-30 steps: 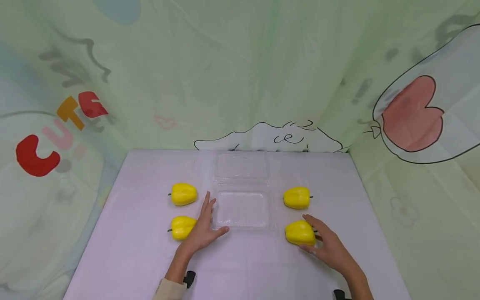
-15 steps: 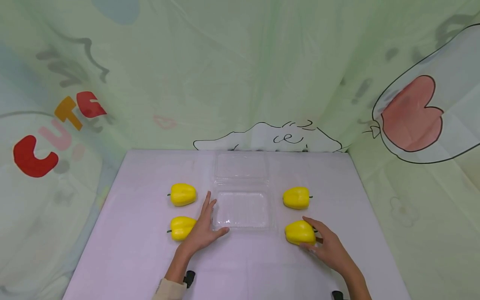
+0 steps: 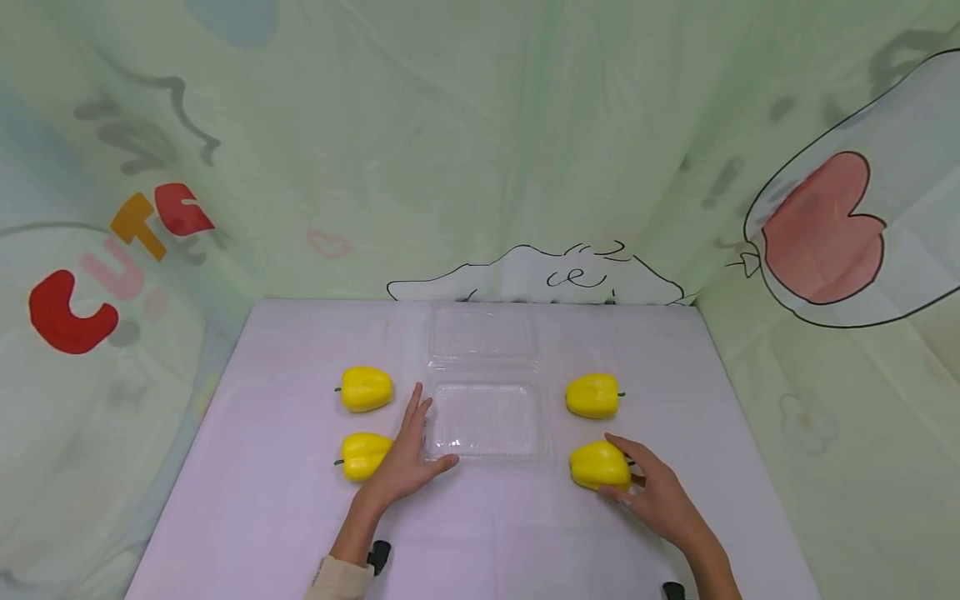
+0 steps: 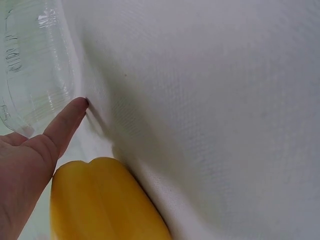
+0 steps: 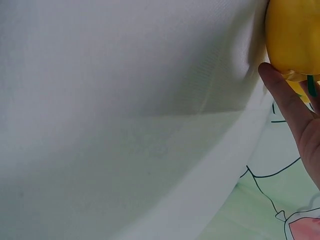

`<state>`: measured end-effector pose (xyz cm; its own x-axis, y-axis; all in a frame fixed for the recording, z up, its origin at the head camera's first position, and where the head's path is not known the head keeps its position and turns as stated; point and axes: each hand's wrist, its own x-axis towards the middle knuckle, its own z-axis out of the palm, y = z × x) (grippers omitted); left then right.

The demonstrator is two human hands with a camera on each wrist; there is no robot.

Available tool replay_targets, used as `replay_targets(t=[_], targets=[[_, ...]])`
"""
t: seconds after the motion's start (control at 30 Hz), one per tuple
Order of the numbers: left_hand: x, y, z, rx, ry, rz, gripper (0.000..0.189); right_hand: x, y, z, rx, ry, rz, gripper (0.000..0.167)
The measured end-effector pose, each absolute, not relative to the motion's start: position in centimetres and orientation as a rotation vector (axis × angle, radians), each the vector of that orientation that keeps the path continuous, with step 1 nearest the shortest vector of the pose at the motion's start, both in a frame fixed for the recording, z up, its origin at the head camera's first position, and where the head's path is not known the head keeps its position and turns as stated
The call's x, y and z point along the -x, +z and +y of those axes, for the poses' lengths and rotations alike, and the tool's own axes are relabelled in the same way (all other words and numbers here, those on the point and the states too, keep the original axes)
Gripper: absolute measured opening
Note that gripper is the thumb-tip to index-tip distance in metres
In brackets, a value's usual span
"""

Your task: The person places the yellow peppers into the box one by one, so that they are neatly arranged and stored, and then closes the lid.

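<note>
Pale tabletop (image 3: 247, 508) | green printed drape (image 3: 450, 150) | left fingers (image 3: 412, 407) — apart | right fingers (image 3: 626, 445) — around 1 yellow pepper (image 3: 597, 465)

Very little has shifted: over this last second the right hand (image 3: 654, 493) has settled a touch more snugly about the nearer right-hand yellow pepper (image 3: 598, 465), its uppermost fingertip (image 3: 613, 438) now slightly lower along the far side. The right forearm (image 3: 708, 557) and black wrist device (image 3: 673, 591) have edged leftward, and in the head view the red letter C (image 3: 58, 323) sits slightly further left.
</note>
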<state>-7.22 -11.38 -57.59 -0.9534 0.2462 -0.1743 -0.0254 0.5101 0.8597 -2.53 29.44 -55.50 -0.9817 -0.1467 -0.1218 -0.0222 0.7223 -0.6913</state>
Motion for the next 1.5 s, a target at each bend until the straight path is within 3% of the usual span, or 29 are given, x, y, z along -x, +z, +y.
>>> replay_targets(t=[1.5], targets=[[7.1,-57.8,-11.3,-0.165,1.383,2.52,0.111,3.7,-51.8,26.2,0.298,-1.174,2.811,0.079]])
